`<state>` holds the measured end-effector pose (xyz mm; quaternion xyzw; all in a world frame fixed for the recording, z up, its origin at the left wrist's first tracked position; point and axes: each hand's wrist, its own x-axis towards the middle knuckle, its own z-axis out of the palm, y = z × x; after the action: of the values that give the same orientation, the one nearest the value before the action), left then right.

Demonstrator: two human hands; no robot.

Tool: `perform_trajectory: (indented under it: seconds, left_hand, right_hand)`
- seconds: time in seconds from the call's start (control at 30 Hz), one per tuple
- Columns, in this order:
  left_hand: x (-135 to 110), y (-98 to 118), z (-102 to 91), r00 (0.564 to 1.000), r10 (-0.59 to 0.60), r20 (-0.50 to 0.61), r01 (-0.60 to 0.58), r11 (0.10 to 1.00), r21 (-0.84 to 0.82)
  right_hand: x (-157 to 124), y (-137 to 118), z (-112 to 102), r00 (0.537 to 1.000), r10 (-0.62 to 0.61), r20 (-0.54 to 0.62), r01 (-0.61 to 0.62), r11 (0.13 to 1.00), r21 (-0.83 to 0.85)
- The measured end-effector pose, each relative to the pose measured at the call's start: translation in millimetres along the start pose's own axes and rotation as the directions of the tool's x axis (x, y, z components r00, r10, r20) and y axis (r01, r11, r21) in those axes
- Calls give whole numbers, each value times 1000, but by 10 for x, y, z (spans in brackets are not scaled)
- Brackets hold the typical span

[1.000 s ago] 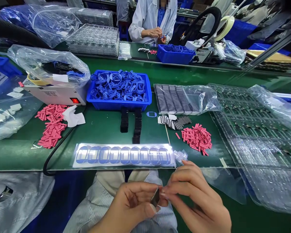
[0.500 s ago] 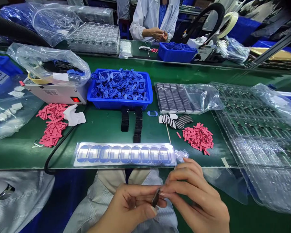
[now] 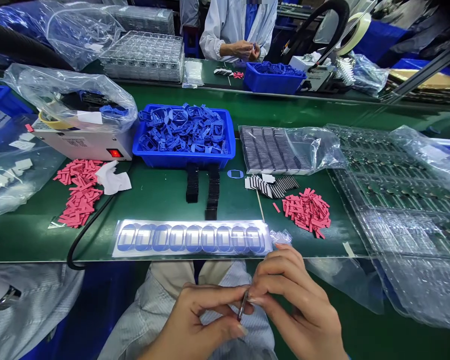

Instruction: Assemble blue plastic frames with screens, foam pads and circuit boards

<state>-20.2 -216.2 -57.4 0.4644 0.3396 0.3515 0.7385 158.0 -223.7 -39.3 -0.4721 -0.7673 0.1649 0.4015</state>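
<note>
Both my hands are low over my lap, below the table's front edge. My left hand pinches a small thin dark plate between thumb and fingers, seen edge-on. My right hand is closed, its fingertips pressed on the same plate from the right. Just beyond them on the green table lies a shiny strip of blue oval rings. Behind the strip stand two short rows of black parts.
A blue bin of blue frames sits mid-table, a white machine with a red switch to its left. Red strips lie in piles at left and right. Clear trays fill the right. A person in white works across the belt.
The plate has turned from showing its flat face to nearly edge-on between my fingers. My hands stayed over my lap, shifting only slightly.
</note>
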Motion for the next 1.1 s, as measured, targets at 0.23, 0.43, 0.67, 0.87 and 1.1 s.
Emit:
perform_trajectory:
  seconds: [0.23, 0.43, 0.67, 0.87, 1.1]
  left_hand:
    - [67, -206, 91, 974, -223, -48, 182, 885, -428]
    - [151, -116, 110, 920, -335, -205, 200, 849, -488]
    - [151, 44, 130, 941, -307, -145, 207, 856, -474]
    - [169, 80, 46, 971, -137, -195, 76, 954, -290]
    - [189, 80, -77, 981, 103, -165, -78, 986, 150]
  right_hand:
    - [-293, -77, 106, 975, -104, -195, 35, 945, -325]
    - [-450, 301, -144, 907, 304, -291, -356, 923, -145]
    - [-594, 1097, -113, 899, 281, -337, -427, 737, -525]
    - [-650, 996, -64, 977, 23, -211, -161, 729, -665]
    - [-369, 529, -138, 993, 31, -112, -72, 918, -389]
